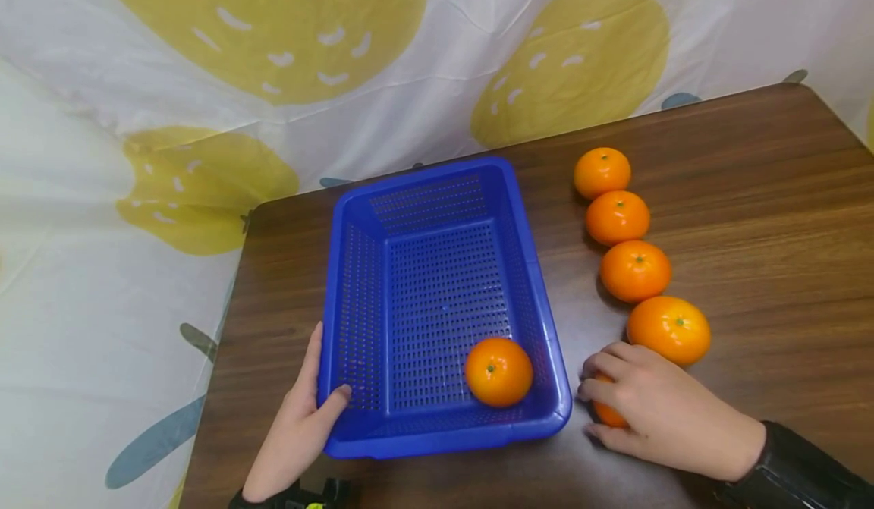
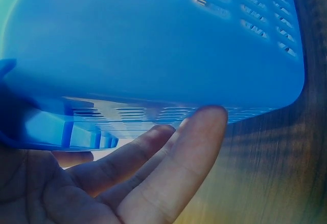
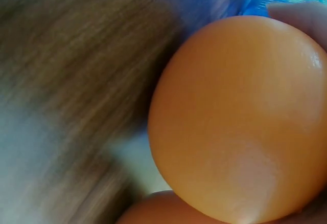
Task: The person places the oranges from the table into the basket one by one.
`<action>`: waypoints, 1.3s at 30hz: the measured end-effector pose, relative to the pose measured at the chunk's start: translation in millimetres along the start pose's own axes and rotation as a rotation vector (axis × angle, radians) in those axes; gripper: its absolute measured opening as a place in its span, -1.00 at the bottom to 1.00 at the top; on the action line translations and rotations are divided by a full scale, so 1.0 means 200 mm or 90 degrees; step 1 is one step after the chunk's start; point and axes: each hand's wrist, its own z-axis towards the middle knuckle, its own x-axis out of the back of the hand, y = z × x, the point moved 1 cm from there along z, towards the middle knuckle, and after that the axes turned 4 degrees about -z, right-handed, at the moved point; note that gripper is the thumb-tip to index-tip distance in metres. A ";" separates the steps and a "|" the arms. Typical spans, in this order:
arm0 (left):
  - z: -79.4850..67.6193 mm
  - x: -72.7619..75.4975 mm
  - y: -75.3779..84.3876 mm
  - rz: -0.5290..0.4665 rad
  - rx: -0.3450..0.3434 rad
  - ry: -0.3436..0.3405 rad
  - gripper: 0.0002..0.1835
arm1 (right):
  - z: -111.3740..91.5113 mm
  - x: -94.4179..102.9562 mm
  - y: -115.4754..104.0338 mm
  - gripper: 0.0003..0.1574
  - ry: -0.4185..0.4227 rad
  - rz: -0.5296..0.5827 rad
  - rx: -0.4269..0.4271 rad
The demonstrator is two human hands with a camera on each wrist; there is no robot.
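Note:
A blue plastic basket (image 1: 539, 296) with perforated walls and floor stands on the table. My left hand (image 1: 293, 429) grips its near left edge, thumb over the rim and fingers along the outer wall; the left wrist view shows the fingers against the basket's outside (image 2: 127, 45). One orange (image 1: 499, 372) lies inside, in the near right corner. To the right of the basket, my right hand (image 1: 672, 414) holds another orange (image 1: 610, 412), mostly covered by the fingers in the head view. This orange (image 3: 240, 121) fills much of the right wrist view.
Several more oranges form a row beyond the right hand, the nearest orange (image 1: 669, 331) right by its knuckles and the farthest orange (image 1: 602, 174) toward the back edge. Behind the brown wooden table (image 1: 771, 213) hangs a white cloth (image 1: 451, 46) with yellow fruit prints.

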 end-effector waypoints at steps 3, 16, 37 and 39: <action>0.00 0.00 0.00 0.002 -0.002 0.002 -0.13 | 0.00 -0.01 0.00 -0.63 0.000 -0.007 0.003; -0.01 0.01 0.00 0.010 -0.007 0.009 -0.13 | 0.02 0.00 -0.01 -0.72 -0.003 0.010 -0.006; 0.00 0.00 -0.01 -0.006 -0.006 0.012 -0.12 | 0.11 0.16 0.02 -0.74 0.024 0.000 0.016; 0.00 0.00 -0.01 -0.007 -0.007 0.011 -0.12 | 0.12 0.18 0.03 -0.74 0.032 -0.003 0.021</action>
